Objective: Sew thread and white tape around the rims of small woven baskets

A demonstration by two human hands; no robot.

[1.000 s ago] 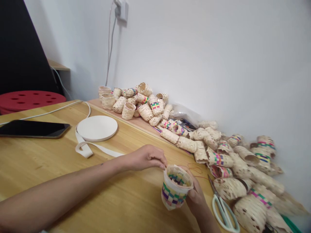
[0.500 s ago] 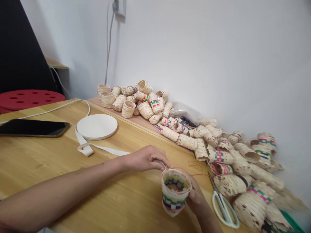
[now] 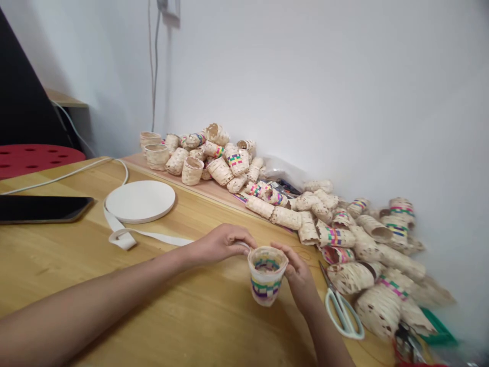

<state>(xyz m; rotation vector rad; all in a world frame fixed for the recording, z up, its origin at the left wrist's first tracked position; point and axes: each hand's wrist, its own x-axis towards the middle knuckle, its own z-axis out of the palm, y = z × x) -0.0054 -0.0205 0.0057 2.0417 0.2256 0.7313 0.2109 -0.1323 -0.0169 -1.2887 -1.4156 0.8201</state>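
A small woven basket with green, yellow and purple bands is held upright above the table, its mouth toward me. White ribbon wraps round its rim. My right hand grips the basket from the right, thumb and fingers at the rim. On the rim's left side, my left hand pinches the white ribbon. That ribbon runs behind my left wrist, through a loose fold, to a flat white roll lying on the table.
Many woven baskets are heaped along the wall. White-handled scissors lie right of my right hand. A phone and white cable are at the left of the wooden table. A red stool stands beyond it.
The basket and both hands have moved up a little, away from me. My right hand has shifted from behind the basket to its right side. The view has turned slightly right.
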